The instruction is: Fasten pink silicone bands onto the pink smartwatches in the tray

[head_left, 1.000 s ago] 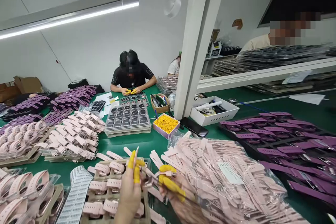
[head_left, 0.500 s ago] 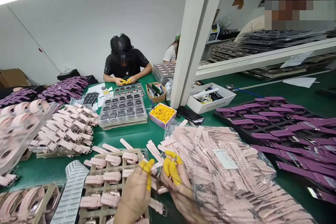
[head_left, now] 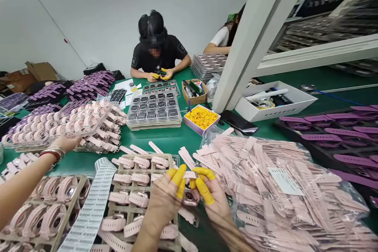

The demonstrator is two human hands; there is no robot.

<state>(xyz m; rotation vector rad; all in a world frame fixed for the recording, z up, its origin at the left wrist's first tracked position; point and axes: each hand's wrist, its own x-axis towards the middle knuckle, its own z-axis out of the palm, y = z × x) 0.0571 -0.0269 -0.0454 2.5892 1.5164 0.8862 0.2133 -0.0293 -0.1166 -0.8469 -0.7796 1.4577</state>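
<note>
Head view: left hand (head_left: 165, 201) and right hand (head_left: 214, 201) pinch a pink watch (head_left: 189, 197) between them.

Two hands in yellow finger cots, left hand (head_left: 165, 201), right hand (head_left: 217, 202), one pink watch case (head_left: 189, 198), one box of yellow finger cots (head_left: 201, 119), one black phone (head_left: 238, 122), one barcode label strip (head_left: 90, 208)

Left hand (head_left: 165, 201): your fingers (head_left: 179, 177) curled inward, yellow-capped tips pinched.
Right hand (head_left: 214, 201): your capped fingers bent, meeting the left's tips.
</note>
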